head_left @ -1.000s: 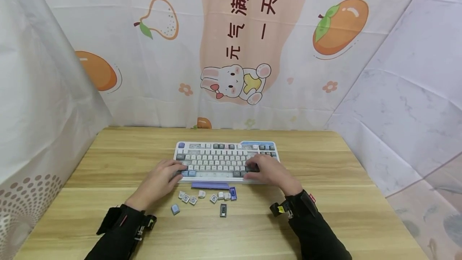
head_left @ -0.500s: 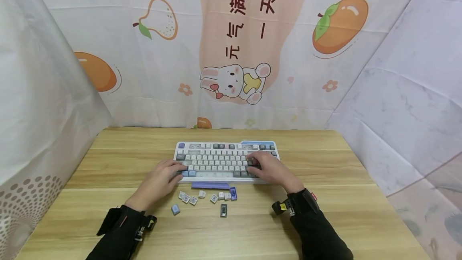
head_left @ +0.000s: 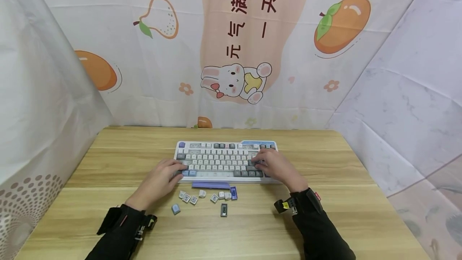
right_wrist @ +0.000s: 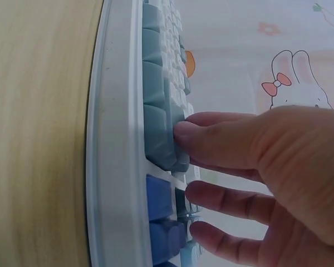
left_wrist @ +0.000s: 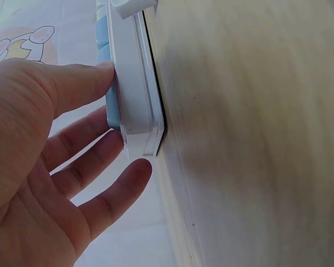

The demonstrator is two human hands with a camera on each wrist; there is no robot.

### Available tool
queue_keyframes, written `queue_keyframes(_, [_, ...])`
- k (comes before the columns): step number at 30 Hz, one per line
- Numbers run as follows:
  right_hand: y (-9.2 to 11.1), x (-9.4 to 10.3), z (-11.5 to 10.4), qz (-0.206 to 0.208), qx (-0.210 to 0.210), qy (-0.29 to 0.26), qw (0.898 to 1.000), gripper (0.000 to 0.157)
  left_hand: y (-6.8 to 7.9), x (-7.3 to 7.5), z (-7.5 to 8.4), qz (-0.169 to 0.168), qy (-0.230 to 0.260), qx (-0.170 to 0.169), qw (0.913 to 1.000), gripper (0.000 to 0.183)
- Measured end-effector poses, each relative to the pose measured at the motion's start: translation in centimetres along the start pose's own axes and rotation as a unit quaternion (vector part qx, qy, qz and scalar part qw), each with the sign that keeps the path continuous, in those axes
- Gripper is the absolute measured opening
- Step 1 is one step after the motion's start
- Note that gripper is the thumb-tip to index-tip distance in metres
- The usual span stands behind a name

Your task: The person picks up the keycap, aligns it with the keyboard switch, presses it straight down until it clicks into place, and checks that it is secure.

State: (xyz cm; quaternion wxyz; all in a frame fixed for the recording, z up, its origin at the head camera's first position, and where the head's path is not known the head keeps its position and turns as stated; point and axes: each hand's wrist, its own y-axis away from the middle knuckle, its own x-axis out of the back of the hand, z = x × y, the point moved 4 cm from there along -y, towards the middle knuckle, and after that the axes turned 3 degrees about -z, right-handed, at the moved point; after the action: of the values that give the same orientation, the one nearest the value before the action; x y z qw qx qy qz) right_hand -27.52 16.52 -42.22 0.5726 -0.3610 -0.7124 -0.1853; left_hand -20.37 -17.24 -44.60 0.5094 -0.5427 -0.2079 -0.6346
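Keyboard [head_left: 216, 179] lies flat on the worktop [head_left: 202, 236], most of its keys seated; work well advanced by my judgement, not finished. Centre letter rows look full. Pale, seemingly bare stretches remain in the keyboard's upper rows and along its front row. Loose parts all lie in front of the keyboard: purple bar [head_left: 211, 185] just beside its front edge, white keys [head_left: 202, 193] scattered a little nearer the person, purple key [head_left: 234, 193] by the bar's right end, blue key [head_left: 175, 209] and dark key [head_left: 224, 210] nearest the person. These pieces appear to be what is left to deal with. Hands: left hand [left_wrist: 61, 139] at the keyboard's front-left corner, thumb against a seated key, fingers loose, grasping nothing evident. Right hand [head_left: 276, 165] over the keyboard's right part, thumb on a wide grey key [right_wrist: 177, 111], forefinger mostly hidden behind; pinching or merely pressing, cannot tell.
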Motion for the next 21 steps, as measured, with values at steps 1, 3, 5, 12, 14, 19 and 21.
queue_keyframes(1, [0.02,-0.02,-0.01,-0.003,-0.003,0.000,1.000,0.020,-0.01,-0.01,-0.01,0.000,0.000,0.000,1.0000,0.027])
queue_keyframes(3, [0.05,-0.07,0.01,-0.005,-0.008,0.000,1.000,0.020,-0.02,-0.02,-0.01,0.001,-0.001,-0.001,1.0000,0.027])
queue_keyframes(5, [0.05,-0.13,0.07,-0.002,-0.012,0.001,1.000,0.020,-0.03,-0.04,-0.02,0.002,-0.001,-0.001,1.0000,0.027])
queue_keyframes(12, [-0.06,-0.46,0.20,0.005,-0.014,0.020,1.000,0.021,0.02,-0.05,0.00,0.003,0.001,-0.002,1.0000,0.027])
queue_keyframes(14, [-0.07,-0.49,0.19,0.005,-0.012,0.024,1.000,0.020,0.03,-0.05,0.00,0.002,0.001,-0.001,1.0000,0.027])
queue_keyframes(19, [-0.19,-0.60,0.20,0.008,-0.008,0.031,0.999,0.020,0.05,-0.07,-0.01,-0.004,0.001,0.006,1.0000,0.028])
queue_keyframes(21, [-0.27,-0.67,0.23,0.010,-0.010,0.037,0.999,0.019,0.05,-0.07,-0.03,-0.005,0.000,0.008,1.0000,0.028])
